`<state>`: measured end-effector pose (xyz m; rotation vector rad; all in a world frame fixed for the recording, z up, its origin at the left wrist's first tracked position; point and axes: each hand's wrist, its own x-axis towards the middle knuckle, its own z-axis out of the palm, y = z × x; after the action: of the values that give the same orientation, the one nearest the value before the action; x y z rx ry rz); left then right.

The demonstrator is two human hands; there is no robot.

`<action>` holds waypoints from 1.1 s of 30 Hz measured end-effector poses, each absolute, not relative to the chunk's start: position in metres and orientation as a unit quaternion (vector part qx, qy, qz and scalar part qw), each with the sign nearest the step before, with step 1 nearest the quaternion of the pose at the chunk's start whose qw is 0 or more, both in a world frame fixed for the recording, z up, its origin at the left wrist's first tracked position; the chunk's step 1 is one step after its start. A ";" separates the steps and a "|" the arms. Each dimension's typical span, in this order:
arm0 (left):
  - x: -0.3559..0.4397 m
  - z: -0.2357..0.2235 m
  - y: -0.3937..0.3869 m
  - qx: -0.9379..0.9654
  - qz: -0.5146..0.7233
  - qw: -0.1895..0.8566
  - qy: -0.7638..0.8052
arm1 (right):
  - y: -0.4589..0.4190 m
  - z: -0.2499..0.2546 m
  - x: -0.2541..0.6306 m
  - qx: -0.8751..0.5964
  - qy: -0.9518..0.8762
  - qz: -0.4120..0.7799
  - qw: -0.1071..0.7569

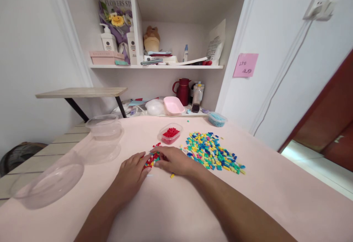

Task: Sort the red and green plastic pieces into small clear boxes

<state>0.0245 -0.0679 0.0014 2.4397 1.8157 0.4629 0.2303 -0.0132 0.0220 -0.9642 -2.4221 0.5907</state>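
Your left hand (133,171) and right hand (174,160) curled around a small block pile (150,160). Whether either gripped any pieces, I couldn't tell.

Pink note (245,65): "250" (scrawl below unclear). Bouquet backing (117,4): "FLOWERS ST".

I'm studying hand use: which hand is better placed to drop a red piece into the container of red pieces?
Likely the right hand: it lies nearer the container, just on its near side, while the left hand sits farther off.
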 end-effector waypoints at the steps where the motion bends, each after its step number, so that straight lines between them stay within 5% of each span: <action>1: 0.025 0.002 -0.068 0.792 0.150 0.033 0.591 | -0.013 0.022 0.230 -0.350 -0.882 0.213 0.233; 17: 0.024 0.003 -0.069 0.792 0.146 0.039 0.592 | -0.013 0.021 0.231 -0.345 -0.879 0.228 0.236; 23: 0.026 0.004 -0.072 0.772 0.228 0.101 0.585 | -0.017 0.024 0.224 -0.287 -0.823 0.327 0.364; 29: 0.032 0.011 -0.075 0.686 0.393 0.219 0.572 | -0.011 0.027 0.231 -0.344 -0.748 0.287 0.489; 33: 0.036 0.015 -0.075 0.658 0.421 0.266 0.565 | -0.001 0.023 0.237 -0.388 -0.743 0.258 0.482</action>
<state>0.0356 -0.0752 0.0150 1.7774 1.5251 1.1366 0.2374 -0.0015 0.0230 -0.9448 -1.8104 0.6288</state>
